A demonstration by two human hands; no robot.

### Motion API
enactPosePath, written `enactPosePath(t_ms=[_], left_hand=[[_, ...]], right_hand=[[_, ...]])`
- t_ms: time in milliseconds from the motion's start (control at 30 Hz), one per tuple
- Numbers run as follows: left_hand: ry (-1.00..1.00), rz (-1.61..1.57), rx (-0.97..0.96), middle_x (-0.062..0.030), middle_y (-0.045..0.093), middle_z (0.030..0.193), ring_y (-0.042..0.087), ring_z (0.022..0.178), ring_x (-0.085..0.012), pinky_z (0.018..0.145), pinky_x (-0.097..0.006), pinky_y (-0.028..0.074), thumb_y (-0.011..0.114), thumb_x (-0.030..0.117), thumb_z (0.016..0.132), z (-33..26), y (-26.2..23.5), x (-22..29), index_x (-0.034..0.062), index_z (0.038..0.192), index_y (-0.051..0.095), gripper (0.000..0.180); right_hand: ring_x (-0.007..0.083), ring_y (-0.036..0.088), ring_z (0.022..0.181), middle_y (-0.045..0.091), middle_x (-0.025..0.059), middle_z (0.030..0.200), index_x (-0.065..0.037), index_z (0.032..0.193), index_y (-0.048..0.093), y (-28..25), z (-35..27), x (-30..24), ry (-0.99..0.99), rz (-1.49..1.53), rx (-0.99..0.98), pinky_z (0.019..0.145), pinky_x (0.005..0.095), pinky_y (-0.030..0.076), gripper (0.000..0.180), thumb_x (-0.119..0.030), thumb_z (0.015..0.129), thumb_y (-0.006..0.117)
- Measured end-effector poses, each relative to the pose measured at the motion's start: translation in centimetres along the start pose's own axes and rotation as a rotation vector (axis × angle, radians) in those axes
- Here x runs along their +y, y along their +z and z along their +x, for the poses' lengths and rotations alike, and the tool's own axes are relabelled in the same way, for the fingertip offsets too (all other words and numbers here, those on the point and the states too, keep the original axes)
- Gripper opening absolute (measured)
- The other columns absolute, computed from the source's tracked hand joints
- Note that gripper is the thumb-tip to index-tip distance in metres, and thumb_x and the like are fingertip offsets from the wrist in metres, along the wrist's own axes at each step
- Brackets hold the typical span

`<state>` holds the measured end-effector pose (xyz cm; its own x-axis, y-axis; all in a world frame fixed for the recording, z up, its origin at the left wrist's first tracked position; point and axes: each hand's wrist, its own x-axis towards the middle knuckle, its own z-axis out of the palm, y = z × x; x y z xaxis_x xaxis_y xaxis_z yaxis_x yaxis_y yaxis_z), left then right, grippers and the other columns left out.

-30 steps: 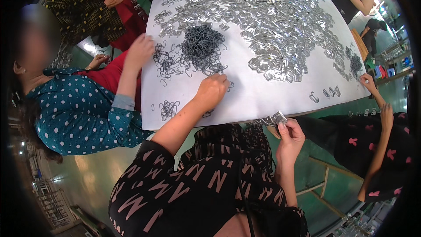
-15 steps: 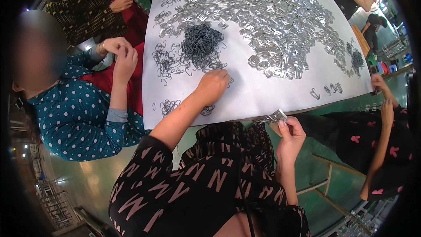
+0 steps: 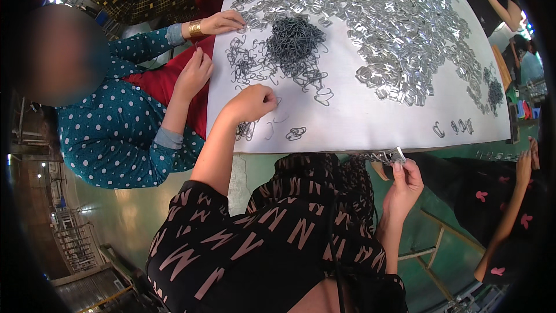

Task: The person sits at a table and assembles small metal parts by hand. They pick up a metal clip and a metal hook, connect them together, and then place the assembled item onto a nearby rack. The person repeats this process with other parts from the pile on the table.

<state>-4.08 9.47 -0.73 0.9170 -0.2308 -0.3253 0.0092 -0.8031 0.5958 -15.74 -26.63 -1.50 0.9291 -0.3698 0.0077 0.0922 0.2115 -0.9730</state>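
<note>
My left hand [image 3: 253, 103] hovers over the near left part of the white table [image 3: 359, 130], fingers curled in a pinch. A thin wire hook [image 3: 278, 101] shows at its fingertips. Faint, blurred hooks [image 3: 270, 130] lie just below it, beside a small cluster of wire hooks [image 3: 296, 133]. Past the table's near edge, my right hand [image 3: 403, 188] is closed on a shiny flat metal buckle [image 3: 397, 155], gripped between thumb and fingers. Several linked metal pieces [image 3: 377, 157] trail leftward from that buckle. Farther in stands a dark heap of wire hooks [image 3: 296, 43].
A broad pile of silvery buckles [image 3: 399, 29] covers the far table. Loose hooks [image 3: 246, 61] lie left of the dark heap. On the left, a co-worker's hands [image 3: 223, 22] reach to the table edge. Another person's hands [image 3: 526, 159] work at the right. A few hooks [image 3: 454, 127] lie near right.
My left hand has drawn back leftward from beside the hook heap. The left co-worker's far hand now reaches onto the table. My right hand still holds the buckle; the whole view has shifted slightly.
</note>
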Motion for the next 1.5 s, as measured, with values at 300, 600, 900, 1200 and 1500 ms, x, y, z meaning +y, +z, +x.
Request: enactPosePath(t_ms=[300, 600, 900, 1200, 1500], left_hand=[[0.036, -0.056, 0.175, -0.0135, 0.068, 0.079, 0.064, 0.069, -0.022, 0.065, -0.031, 0.049, 0.064, 0.011, 0.079, 0.7, 1.2, 1.5, 0.0003, 0.084, 0.07, 0.014], [0.479, 0.264, 0.403, -0.0086, 0.062, 0.076, 0.062, 0.076, -0.0288, 0.07, -0.036, 0.051, 0.066, 0.009, 0.074, 5.1, 7.0, 4.5, 0.005, 0.077, 0.07, 0.007], [0.571, 0.596, 0.388, -0.01, 0.062, 0.075, 0.062, 0.073, -0.0269, 0.065, -0.036, 0.053, 0.059, 0.007, 0.071, 6.9, 8.2, 6.0, 0.0034, 0.068, 0.063, 0.006], [0.248, -0.466, 0.217, -0.0043, 0.066, 0.073, 0.058, 0.066, -0.009, 0.062, -0.026, 0.048, 0.07, 0.013, 0.075, 6.0, 2.6, 3.4, 0.0001, 0.08, 0.069, 0.014], [0.145, 0.144, 0.068, -0.0123, 0.069, 0.077, 0.065, 0.067, -0.0268, 0.065, -0.035, 0.051, 0.067, 0.013, 0.073, 1.6, 1.4, 3.3, 0.0042, 0.076, 0.071, 0.01]], right_hand=[[0.0112, 0.056, 0.084, 0.061, 0.0058, 0.09, 0.001, 0.087, 0.061, 0.1, -0.1, 0.0, -0.005, 0.015, -0.035, 0.08, 0.0237, 0.044, 0.009, 0.006, 0.081, 0.066], [0.0095, 0.053, 0.08, 0.059, 0.0037, 0.087, 0.001, 0.086, 0.061, 0.0, -0.5, -0.2, 0.004, 0.011, -0.017, 0.075, 0.0217, 0.042, 0.011, 0.007, 0.079, 0.066], [0.0098, 0.054, 0.08, 0.061, 0.0043, 0.087, 0.001, 0.087, 0.063, -0.1, -0.5, 0.0, -0.037, -0.011, -0.039, 0.076, 0.0233, 0.043, 0.005, 0.002, 0.083, 0.065], [0.0066, 0.048, 0.073, 0.057, 0.0021, 0.085, 0.001, 0.085, 0.061, 0.1, -0.7, -0.1, -0.021, 0.007, -0.011, 0.066, 0.019, 0.039, 0.01, 0.005, 0.079, 0.067], [0.0069, 0.049, 0.074, 0.058, 0.0022, 0.086, 0.001, 0.086, 0.061, 0.1, -0.6, 0.4, -0.016, 0.002, -0.021, 0.066, 0.0193, 0.039, 0.009, 0.006, 0.08, 0.066]])
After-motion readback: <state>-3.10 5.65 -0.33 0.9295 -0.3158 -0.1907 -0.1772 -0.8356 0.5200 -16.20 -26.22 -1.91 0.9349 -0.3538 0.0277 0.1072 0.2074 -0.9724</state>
